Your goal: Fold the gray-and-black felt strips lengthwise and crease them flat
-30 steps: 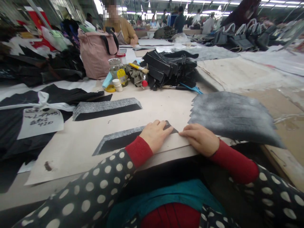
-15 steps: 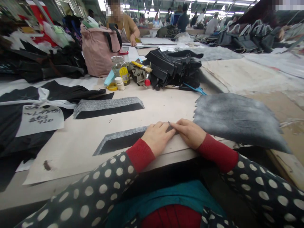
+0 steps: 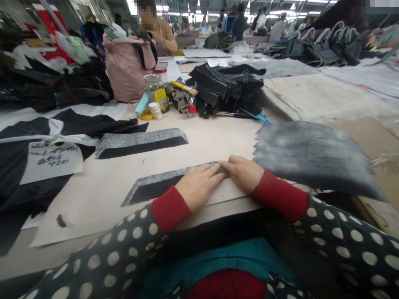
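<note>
A black strip with a grey fuzzy edge [image 3: 156, 187] lies on the pale sheet in front of me. My left hand [image 3: 199, 185] rests flat on its right part, fingers stretched toward the right. At the strip's right end, the fingertips of my right hand [image 3: 243, 172] press on the edge, close to my left fingertips; whether they pinch it cannot be made out. Behind lies a stack of similar strips [image 3: 141, 143]. To the right, a fanned spread of grey pieces [image 3: 311, 155] reaches near my right hand.
Bundled black pieces [image 3: 18, 166] with a written tag [image 3: 51, 160] lie left. Further back are a glass jar [image 3: 152, 89], a white bottle [image 3: 155, 111], a yellow brush [image 3: 183, 87], a black heap [image 3: 224, 89] and a pink bag [image 3: 127, 68]. A person stands beyond.
My left hand has slid a little left along the strip, uncovering more of its grey edge. My right hand has shifted slightly left. The person beyond has raised a hand.
</note>
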The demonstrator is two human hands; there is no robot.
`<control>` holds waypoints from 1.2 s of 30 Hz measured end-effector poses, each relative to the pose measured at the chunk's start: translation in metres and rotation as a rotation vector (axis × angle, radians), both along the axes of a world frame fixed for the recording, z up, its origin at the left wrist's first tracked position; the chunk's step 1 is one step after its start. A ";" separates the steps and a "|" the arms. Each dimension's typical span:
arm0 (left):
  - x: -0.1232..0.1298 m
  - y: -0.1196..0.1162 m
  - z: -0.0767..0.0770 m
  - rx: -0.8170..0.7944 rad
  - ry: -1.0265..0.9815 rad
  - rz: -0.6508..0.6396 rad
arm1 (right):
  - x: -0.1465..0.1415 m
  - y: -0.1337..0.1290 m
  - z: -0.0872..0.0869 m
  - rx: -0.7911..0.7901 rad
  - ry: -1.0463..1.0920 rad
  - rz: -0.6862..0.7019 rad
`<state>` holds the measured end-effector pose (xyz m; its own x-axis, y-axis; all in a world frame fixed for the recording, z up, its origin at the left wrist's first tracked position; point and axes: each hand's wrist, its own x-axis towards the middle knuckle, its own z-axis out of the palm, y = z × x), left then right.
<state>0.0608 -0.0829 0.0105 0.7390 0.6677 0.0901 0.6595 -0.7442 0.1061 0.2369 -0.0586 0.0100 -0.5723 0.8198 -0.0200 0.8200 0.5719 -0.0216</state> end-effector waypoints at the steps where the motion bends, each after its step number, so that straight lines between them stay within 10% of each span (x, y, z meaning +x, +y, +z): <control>1: -0.005 0.002 0.002 -0.047 -0.025 -0.027 | -0.001 0.001 0.002 -0.009 -0.018 -0.002; 9: -0.016 0.025 0.021 -0.004 -0.108 0.212 | -0.002 0.009 0.004 -0.079 0.163 -0.112; 25: -0.002 0.047 -0.011 -0.126 -0.349 0.193 | 0.011 0.029 0.012 -0.554 0.508 -0.384; 36: 0.009 0.059 -0.012 -0.137 -0.357 0.261 | 0.016 0.050 -0.001 -0.207 0.409 -0.065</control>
